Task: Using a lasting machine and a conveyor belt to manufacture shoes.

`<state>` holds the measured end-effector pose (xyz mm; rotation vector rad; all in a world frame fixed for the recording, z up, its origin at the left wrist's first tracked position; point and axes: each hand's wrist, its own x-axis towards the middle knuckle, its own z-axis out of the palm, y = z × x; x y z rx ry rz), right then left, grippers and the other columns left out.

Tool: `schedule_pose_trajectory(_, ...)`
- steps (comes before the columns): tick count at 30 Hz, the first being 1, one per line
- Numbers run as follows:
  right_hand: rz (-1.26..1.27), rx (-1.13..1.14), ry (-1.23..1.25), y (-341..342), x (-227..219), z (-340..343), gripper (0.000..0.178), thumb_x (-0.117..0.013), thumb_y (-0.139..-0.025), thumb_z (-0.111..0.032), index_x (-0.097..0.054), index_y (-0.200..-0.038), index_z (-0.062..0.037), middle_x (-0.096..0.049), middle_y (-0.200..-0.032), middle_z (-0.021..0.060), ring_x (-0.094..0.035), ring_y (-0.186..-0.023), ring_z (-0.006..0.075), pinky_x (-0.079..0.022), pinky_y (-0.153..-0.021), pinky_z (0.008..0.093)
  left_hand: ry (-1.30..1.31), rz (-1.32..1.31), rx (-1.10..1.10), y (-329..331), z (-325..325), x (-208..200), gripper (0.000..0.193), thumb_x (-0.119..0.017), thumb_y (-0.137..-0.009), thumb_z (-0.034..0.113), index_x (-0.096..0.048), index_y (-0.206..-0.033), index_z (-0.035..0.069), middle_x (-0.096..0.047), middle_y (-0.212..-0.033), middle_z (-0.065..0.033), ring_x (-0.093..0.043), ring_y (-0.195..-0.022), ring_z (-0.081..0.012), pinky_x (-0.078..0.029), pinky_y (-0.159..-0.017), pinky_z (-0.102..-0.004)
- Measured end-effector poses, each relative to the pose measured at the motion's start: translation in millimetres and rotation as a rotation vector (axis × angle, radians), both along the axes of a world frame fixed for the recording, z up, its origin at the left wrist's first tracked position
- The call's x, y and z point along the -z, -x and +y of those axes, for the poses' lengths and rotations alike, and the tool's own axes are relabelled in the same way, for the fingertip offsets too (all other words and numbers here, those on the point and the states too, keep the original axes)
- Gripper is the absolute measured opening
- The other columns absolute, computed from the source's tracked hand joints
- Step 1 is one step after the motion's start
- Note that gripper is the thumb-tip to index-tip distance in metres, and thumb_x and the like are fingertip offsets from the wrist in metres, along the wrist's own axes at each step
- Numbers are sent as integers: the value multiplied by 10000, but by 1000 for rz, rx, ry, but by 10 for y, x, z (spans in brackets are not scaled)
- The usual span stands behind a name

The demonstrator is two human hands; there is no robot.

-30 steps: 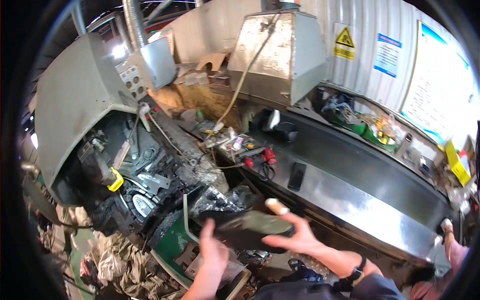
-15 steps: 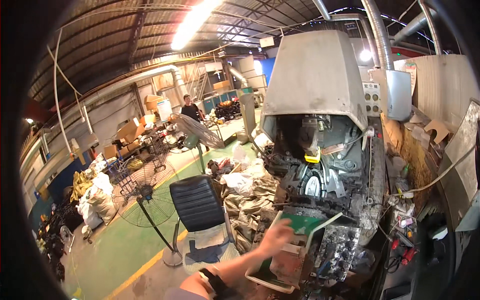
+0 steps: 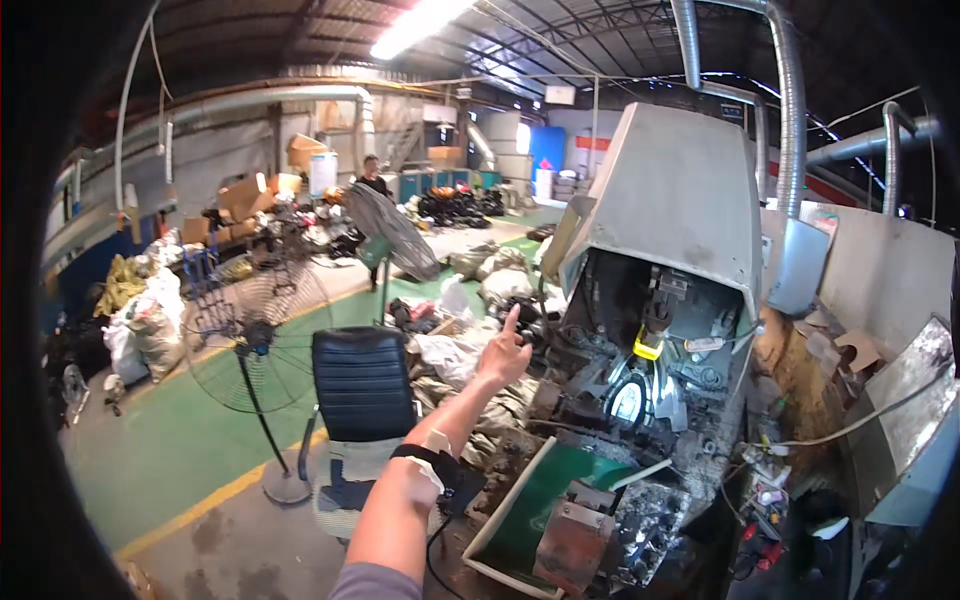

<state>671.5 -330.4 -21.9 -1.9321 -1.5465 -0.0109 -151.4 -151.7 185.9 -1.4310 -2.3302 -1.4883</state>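
My left hand [image 3: 504, 352] reaches forward at arm's length, empty, with one finger stretched out and the others partly bent. It hangs in the air in front of the heaped sacks [image 3: 448, 357], left of the machine's grey hood [image 3: 675, 190], and appears to touch nothing. Around my forearm is a black strap [image 3: 428, 462] with torn pale material. Beneath the hood, a lit round metal part [image 3: 629, 400] sits below a yellow piece [image 3: 648, 346]. Nearer me stands a green-bottomed tray [image 3: 520, 510] with a rusty metal block [image 3: 574, 540] in it. My right hand is out of sight.
A black office chair [image 3: 362, 385] stands left of my arm, with a wire-guard floor fan [image 3: 258, 335] beyond it. Another person [image 3: 372, 176] stands farther back near a second fan [image 3: 392, 230]. A metal sheet [image 3: 925, 375] and cables lie on the right.
My left hand has moved from above the tray up and leftward, out over the sacks. The view has shifted, so the tray and chair sit differently in the picture.
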Motion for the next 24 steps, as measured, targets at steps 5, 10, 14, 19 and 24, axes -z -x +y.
schedule_pose_trajectory(5,440,-654,87,2540,-330,1258,583,-611,-972,-101,-382,-1503,-26,-513,-1455,153,-515,-1301,235,-373,-1095,331,-62,43,108,230,151,-328,911,-684,-840,213,-159,-1582,151,-705,-1125,-190,-698,-975,-339,-534,-917,-411)
schedule_pose_trajectory(10,185,-507,386,3837,-435,1923,728,-533,-987,-484,-309,-1538,-64,-486,-1436,285,-465,-1342,398,-385,-1066,424,-147,55,165,609,-48,-510,899,-683,-858,222,-156,-1584,152,-704,-1129,-198,-705,-963,-329,-542,-899,-406)
schedule_pose_trajectory(14,245,-478,536,3836,243,2333,714,-523,-983,-527,-378,-1506,-64,-532,-1392,258,-534,-1260,360,-422,-1029,397,-181,49,232,1077,-262,-475,878,-666,-859,194,-170,-1582,143,-716,-1093,-195,-721,-899,-320,-557,-854,-394)
schedule_pose_trajectory(19,486,-380,391,3475,550,2804,592,-582,-980,-449,-525,-1396,-30,-663,-1178,168,-613,-1046,278,-492,-880,415,-87,154,148,1589,-359,-522,871,-648,-848,182,-179,-1580,145,-729,-1050,-185,-721,-882,-316,-553,-855,-406)
schedule_pose_trajectory(24,500,-251,486,4110,-145,2406,659,-587,-931,-547,-597,-1304,-4,-688,-1132,194,-640,-1020,309,-490,-856,440,-71,100,100,1832,-604,-510,838,-631,-838,185,-228,-1571,223,-727,-1057,-159,-682,-972,-392,-535,-893,-465)
